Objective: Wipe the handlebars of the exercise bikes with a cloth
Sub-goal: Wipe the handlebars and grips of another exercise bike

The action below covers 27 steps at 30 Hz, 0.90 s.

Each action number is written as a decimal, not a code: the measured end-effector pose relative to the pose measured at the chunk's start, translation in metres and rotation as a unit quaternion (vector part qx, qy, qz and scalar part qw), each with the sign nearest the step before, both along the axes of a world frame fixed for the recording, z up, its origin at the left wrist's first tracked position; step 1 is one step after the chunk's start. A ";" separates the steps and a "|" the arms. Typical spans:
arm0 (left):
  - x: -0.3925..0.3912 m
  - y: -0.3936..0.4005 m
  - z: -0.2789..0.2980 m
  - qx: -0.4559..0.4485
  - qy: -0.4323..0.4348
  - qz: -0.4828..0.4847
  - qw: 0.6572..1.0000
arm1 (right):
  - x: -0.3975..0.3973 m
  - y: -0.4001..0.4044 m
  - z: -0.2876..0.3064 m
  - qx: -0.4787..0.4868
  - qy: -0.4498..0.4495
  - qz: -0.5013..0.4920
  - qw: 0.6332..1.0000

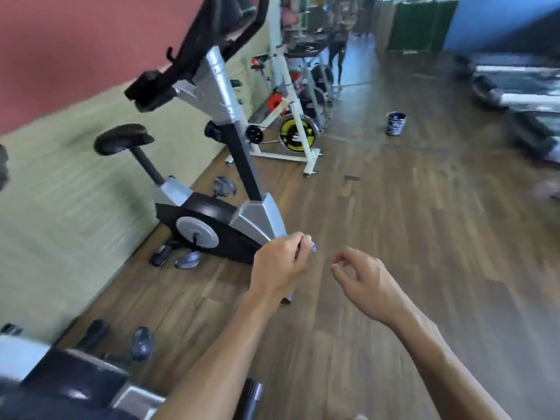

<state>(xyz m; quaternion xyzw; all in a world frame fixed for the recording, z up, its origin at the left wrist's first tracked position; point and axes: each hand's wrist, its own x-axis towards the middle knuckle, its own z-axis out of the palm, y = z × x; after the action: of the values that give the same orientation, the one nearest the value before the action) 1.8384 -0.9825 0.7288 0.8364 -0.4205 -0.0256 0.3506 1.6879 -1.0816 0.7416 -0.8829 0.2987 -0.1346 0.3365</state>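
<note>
1. The left hand is curled into a fist around something small, a bluish bit showing at the fingertips; blur hides what it is, and whether it is the cloth cannot be told.
2. The right hand holds nothing, its fingers loosely curled, thumb and forefinger close together.
3. Both hands hang over the wooden floor, apart from each other.
4. Just beyond the left hand stands a silver-and-black exercise bike by the left wall; its black handlebars rise far up at the top left, well apart from both hands.
5. Farther along the wall is a white spin bike with a yellow flywheel.
6. A small dark bucket sits on the floor at far right.
7. Another bike's housing fills the near left corner.
</note>
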 end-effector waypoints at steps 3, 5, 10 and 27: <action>0.039 -0.023 -0.003 -0.017 -0.005 0.064 0.998 | 0.054 -0.042 -0.005 0.012 -0.001 0.070 0.997; 0.067 -0.038 -0.005 -0.030 -0.004 0.107 0.994 | 0.091 -0.069 -0.007 0.022 -0.007 0.125 0.992; 0.116 -0.060 0.007 -0.075 -0.006 0.235 0.969 | 0.181 -0.121 -0.001 0.049 -0.029 0.247 0.967; 0.217 0.020 0.060 -0.228 0.078 0.495 0.835 | 0.430 -0.043 0.046 0.150 -0.088 0.648 0.741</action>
<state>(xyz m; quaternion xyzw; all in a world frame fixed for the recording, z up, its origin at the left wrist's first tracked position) 2.0555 -0.9625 0.7888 0.8241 0.0847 0.1829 0.5293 2.1178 -1.1241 0.7877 -0.7860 -0.3601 0.0855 0.4952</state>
